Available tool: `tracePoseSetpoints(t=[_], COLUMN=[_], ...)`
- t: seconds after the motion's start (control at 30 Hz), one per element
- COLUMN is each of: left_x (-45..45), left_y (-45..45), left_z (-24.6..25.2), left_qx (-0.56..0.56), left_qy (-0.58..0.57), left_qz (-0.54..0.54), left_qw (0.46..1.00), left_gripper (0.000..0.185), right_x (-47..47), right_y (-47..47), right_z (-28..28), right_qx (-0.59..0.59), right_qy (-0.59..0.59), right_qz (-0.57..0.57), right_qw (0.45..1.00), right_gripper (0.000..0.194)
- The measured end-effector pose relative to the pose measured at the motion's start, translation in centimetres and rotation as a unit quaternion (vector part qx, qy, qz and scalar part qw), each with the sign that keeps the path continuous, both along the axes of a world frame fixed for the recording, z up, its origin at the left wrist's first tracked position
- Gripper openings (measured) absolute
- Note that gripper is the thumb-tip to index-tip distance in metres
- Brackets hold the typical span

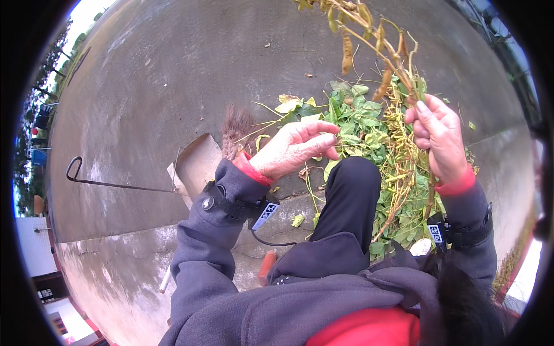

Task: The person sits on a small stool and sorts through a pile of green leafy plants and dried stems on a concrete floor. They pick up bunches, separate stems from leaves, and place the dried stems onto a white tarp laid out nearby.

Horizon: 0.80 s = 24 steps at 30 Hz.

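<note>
My right hand (pixel 437 134) grips a dry soybean stalk (pixel 402 69) by its stem. Brown and yellow pods hang from the stalk, whose top reaches past the upper edge of the view. To the left, above my knee, is my left hand (pixel 298 145), its thumb and fingers curled towards one another. Whether something small sits between its fingertips I cannot tell. Below and between both hands lies a heap of green leaves (pixel 359 112) on the ground. More pod-bearing soybean stems (pixel 400 129) lie on the heap beside my right hand, partly hidden by it.
A metal dustpan (pixel 199 162) with a long bent wire handle (pixel 121 186) lies left of my left forearm. Broom bristles (pixel 236 129) show behind my left wrist. My bent knee (pixel 352 186) rises beside the leaves. Stray leaf bits (pixel 297 221) dot the concrete ground (pixel 143 108).
</note>
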State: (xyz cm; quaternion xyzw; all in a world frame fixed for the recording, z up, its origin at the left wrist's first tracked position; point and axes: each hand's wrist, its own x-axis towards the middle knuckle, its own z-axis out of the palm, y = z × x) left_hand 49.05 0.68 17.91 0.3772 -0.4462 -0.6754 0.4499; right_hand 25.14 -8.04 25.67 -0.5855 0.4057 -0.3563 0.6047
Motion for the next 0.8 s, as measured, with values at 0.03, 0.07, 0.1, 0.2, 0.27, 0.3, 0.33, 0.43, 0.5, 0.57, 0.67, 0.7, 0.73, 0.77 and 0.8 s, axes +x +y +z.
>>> tracePoseSetpoints(t=[0.03, 0.07, 0.1, 0.2, 0.27, 0.3, 0.33, 0.43, 0.5, 0.57, 0.67, 0.7, 0.73, 0.77, 0.8], left_x=[-2.2, -3.9, -5.2, -5.7, -4.8, -3.8, -3.0, 2.1, 6.3, 9.8, 13.7, 14.4, 15.0, 15.3, 15.5], left_y=[0.3, 0.5, 0.6, 0.1, -0.1, 0.0, 0.0, -1.1, -1.0, -0.5, 0.5, 0.5, 0.6, 0.4, 0.0], left_z=[1.6, 2.7, 3.3, 2.3, 0.3, -0.9, -2.1, -4.6, -6.3, -8.6, -12.5, -13.9, -15.5, -17.1, -18.8], left_qx=[-0.048, -0.042, -0.084, 0.016, 0.029, 0.049, 0.014, -0.012, 0.035, 0.053, 0.083, 0.095, 0.099, 0.119, 0.14], left_qy=[0.047, 0.057, 0.083, 0.149, 0.152, 0.147, 0.139, 0.077, 0.066, 0.035, -0.023, -0.026, -0.035, -0.044, -0.055], left_qz=[-0.012, 0.042, 0.088, 0.234, 0.286, 0.295, 0.313, 0.429, 0.418, 0.42, 0.415, 0.426, 0.424, 0.431, 0.437], left_qw=[0.998, 0.997, 0.989, 0.961, 0.946, 0.943, 0.939, 0.9, 0.905, 0.905, 0.906, 0.9, 0.899, 0.893, 0.887], left_gripper=[0.04, 0.039, 0.039, 0.031, 0.03, 0.029, 0.026, 0.025, 0.025, 0.024, 0.022, 0.022, 0.023, 0.023, 0.022], right_x=[2.0, 3.6, 5.2, 8.9, 10.3, 10.7, 10.6, 8.0, 4.7, 0.1, -7.5, -10.1, -12.7, -15.3, -17.9], right_y=[1.0, 2.4, 3.6, 6.6, 7.1, 7.0, 6.9, 6.3, 5.2, 3.6, 1.5, 1.1, 0.8, 0.8, 0.9], right_z=[-0.5, -1.1, -2.0, -5.2, -6.5, -6.8, -6.8, -5.8, -4.9, -4.2, -4.7, -5.3, -6.3, -7.4, -8.5], right_qx=[-0.01, -0.015, -0.057, -0.231, -0.226, -0.144, -0.213, -0.234, -0.238, -0.144, -0.105, -0.092, -0.073, -0.046, -0.022], right_qy=[-0.045, -0.01, -0.036, 0.06, 0.068, 0.073, 0.076, 0.244, 0.145, 0.031, 0.068, 0.093, 0.109, 0.137, 0.139], right_qz=[0.047, 0.032, 0.069, 0.037, 0.085, 0.115, 0.155, 0.237, 0.198, 0.179, 0.041, -0.007, -0.068, -0.123, -0.163], right_qw=[0.998, 0.999, 0.995, 0.97, 0.968, 0.98, 0.962, 0.911, 0.94, 0.973, 0.991, 0.991, 0.989, 0.982, 0.977], right_gripper=[0.019, 0.017, 0.015, 0.029, 0.036, 0.039, 0.04, 0.044, 0.035, 0.024, 0.018, 0.018, 0.018, 0.018, 0.017])
